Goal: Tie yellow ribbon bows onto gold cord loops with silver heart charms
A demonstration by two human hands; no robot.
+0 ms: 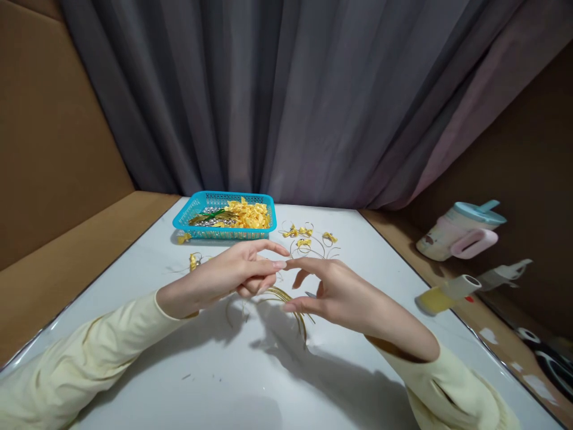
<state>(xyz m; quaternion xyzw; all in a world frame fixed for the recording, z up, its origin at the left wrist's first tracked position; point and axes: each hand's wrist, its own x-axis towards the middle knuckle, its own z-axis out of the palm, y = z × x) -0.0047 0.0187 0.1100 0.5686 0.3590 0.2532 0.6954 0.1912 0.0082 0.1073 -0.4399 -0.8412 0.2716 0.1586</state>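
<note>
My left hand is over the middle of the table, its index finger stretched out and its other fingers curled under the thumb. Anything in that grip is too small or hidden to make out. My right hand has its fingers apart, and its index fingertip meets the left thumb tip. Under the hands lies a bundle of gold-coloured wires, partly covered. A small silvery tip shows beside the right fingers; its kind is unclear. Beyond are several yellow ribbon bows with thin wires, and another yellow bow beside the left hand.
A blue basket with yellow ribbon pieces and silvery beads stands at the back left. On the right are a lidded cup, a bottle of yellow liquid, and dark-handled scissors. Cardboard walls and a grey curtain enclose the table.
</note>
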